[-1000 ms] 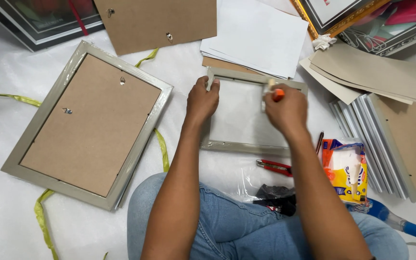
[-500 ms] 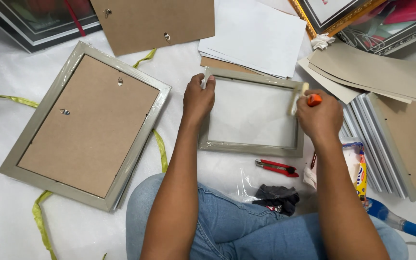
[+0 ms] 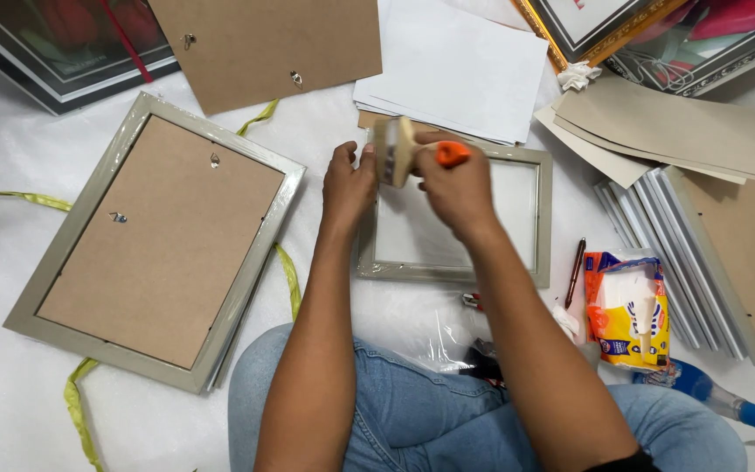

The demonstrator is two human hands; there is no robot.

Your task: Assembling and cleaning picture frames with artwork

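1. You were sitting on the floor of what looked like a picture-framing workshop, with a white sheet point(image 3: 10, 166) spread under the work.
2. A grey frame point(image 3: 155, 240) lay face down at the left of the picture, its brown backing board and hanging clips showing.
3. A loose backing board point(image 3: 264, 44) lay at the top, beside a stack of white paper point(image 3: 456, 65).
4. Grey card sheets point(image 3: 657, 127) and a row of stacked frames point(image 3: 709, 253) filled the right side.
5. Finished framed pictures point(image 3: 54, 44) leaned in the upper corners.
6. Yellow-green strapping point(image 3: 76, 406) trailed at the lower left.
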